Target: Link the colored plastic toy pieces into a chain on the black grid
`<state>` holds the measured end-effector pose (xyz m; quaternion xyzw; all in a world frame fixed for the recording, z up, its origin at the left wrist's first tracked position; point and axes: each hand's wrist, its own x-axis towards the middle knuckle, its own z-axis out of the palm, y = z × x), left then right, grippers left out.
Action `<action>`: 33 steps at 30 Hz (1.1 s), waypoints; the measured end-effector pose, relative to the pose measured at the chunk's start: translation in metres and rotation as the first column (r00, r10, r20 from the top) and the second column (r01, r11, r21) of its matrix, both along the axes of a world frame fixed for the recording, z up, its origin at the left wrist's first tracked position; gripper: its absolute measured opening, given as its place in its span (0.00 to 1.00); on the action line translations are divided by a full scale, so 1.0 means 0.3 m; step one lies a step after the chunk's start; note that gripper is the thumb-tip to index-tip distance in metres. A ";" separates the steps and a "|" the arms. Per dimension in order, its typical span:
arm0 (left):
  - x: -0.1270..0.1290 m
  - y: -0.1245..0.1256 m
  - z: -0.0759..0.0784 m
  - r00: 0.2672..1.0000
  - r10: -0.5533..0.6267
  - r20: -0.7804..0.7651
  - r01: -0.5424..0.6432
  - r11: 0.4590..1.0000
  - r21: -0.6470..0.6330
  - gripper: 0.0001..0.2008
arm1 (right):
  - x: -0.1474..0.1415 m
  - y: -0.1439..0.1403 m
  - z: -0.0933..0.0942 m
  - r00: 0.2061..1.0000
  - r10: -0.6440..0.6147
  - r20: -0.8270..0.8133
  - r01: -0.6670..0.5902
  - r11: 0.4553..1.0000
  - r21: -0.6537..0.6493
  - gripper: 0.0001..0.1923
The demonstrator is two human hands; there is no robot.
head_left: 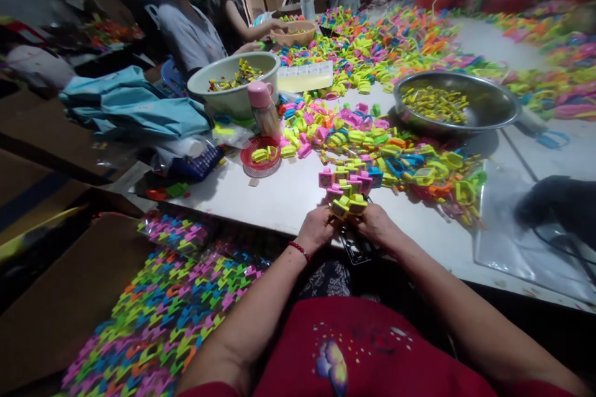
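Both hands hold a bunch of plastic toys [347,186], pink, yellow and blue with square tops. The left hand [319,227] is curled tight on the bunch's left side, and the right hand [379,226] is curled on its right side. Most fingertips are hidden. A black plastic frame [356,249] hangs just below the bunch; I can't tell if a hand grips it too. The white table [288,198] is under and around the bunch. To the bunch's left is a red dish [246,164]. Past the bunch, to the right, sits a steel bowl [491,105].
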<state>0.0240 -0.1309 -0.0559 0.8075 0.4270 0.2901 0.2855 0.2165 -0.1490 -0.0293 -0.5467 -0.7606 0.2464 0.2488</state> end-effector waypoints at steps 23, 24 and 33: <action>-0.006 0.022 -0.006 0.987 0.157 0.034 -0.155 0.986 -0.054 0.06 | 0.518 -0.082 0.156 0.692 -0.627 0.357 0.502 0.774 0.387 0.13; -0.006 0.022 -0.005 0.987 0.159 0.031 -0.158 0.986 -0.050 0.07 | 0.554 -0.097 0.165 0.665 -0.638 0.387 0.508 0.767 0.391 0.13; -0.003 0.029 -0.003 0.969 0.242 -0.044 -0.241 0.970 0.037 0.09 | 0.596 -0.192 0.112 0.488 -0.638 0.596 0.613 0.736 0.286 0.13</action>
